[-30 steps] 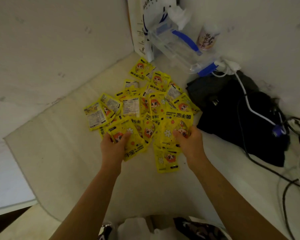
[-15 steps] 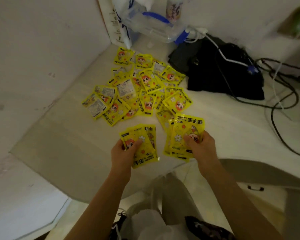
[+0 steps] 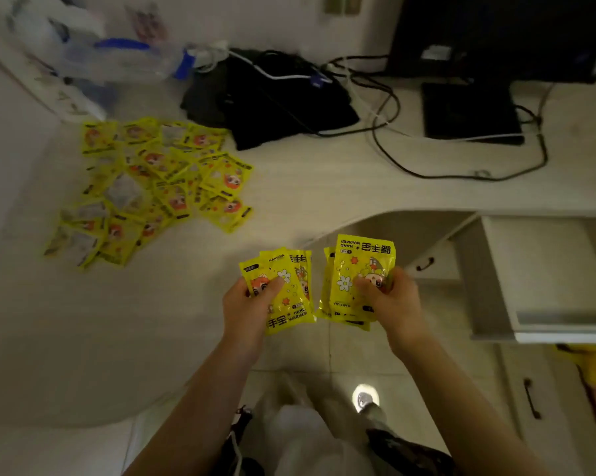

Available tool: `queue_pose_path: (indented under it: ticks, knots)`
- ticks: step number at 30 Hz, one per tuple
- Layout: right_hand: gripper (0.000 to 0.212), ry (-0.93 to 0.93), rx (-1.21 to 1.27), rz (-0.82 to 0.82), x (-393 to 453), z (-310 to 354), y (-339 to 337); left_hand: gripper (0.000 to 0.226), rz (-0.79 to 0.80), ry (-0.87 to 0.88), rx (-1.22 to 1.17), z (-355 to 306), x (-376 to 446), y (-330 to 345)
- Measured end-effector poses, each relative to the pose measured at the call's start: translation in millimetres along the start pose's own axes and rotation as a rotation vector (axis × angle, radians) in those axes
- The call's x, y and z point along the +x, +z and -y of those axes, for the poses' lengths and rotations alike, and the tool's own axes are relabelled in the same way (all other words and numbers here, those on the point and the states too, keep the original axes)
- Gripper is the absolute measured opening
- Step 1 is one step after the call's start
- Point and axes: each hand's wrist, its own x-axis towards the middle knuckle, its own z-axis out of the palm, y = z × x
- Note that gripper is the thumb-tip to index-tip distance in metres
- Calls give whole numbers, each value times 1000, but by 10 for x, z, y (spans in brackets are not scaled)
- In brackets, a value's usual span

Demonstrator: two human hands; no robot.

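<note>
Some hand-warmer packets (image 3: pixel 286 293) are gripped in the curled fingers of the left hand (image 3: pixel 245 305), and a second bunch (image 3: pixel 360 269) in the right hand (image 3: pixel 394 300), beyond the tabletop (image 3: pixel 324 190) edge and well apart from the pile (image 3: pixel 152 190). Gathering appears to be in hand; both bunches next need somewhere to be set down.

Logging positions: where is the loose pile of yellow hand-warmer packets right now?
Head view: the pile lies on the desk at the left, beside the black bag and well apart from the left hand.
</note>
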Motion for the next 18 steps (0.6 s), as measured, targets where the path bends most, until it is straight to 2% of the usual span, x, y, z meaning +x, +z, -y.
queue_pose_path:
  ticks: [6,11,18]
  knots:
    - [20,66,61,-157,-265,-412,-1159,19,170,16,158,377,-548,892]
    - [12,88,113,-214,-471,-696,-2078,18,242,-7,169,772,-1136,1598]
    - [18,114,173,-298,-595,-964,-3038,19,306,-39,216,1125,-1626,2421]
